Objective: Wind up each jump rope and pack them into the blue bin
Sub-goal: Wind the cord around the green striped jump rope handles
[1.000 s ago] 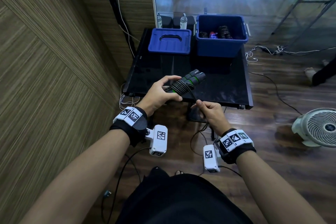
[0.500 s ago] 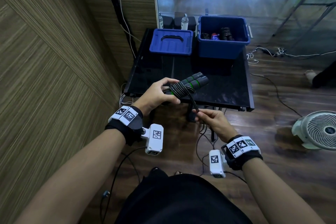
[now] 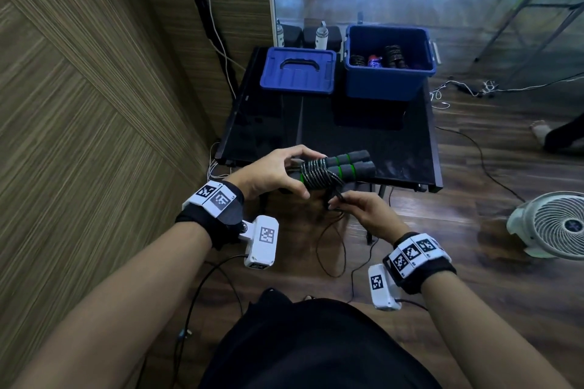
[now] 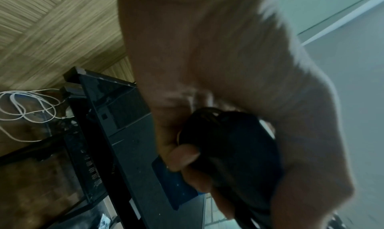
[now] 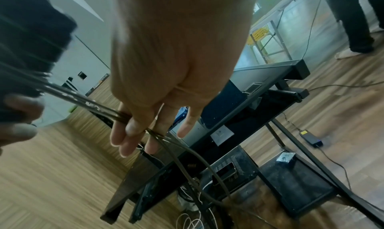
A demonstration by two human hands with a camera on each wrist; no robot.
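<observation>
Foam handles (image 3: 349, 165) of the jump rope, laid side by side, are gripped by the left hand (image 3: 271, 172) above the tabletop (image 3: 407, 142) edge, short of the blue bin (image 3: 388, 79). Its thin, limp cord (image 5: 99, 108) is pinched between right hand (image 3: 363, 210) fingers (image 5: 133, 127); it is judged light, springy, best kept taut.

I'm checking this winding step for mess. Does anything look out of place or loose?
Only one thing: the jump rope is half wound. The left hand grips the paired handles, the right hand pinches the cord, and the unwound rest hangs off the black table toward the floor. The blue bin sits upright.
</observation>
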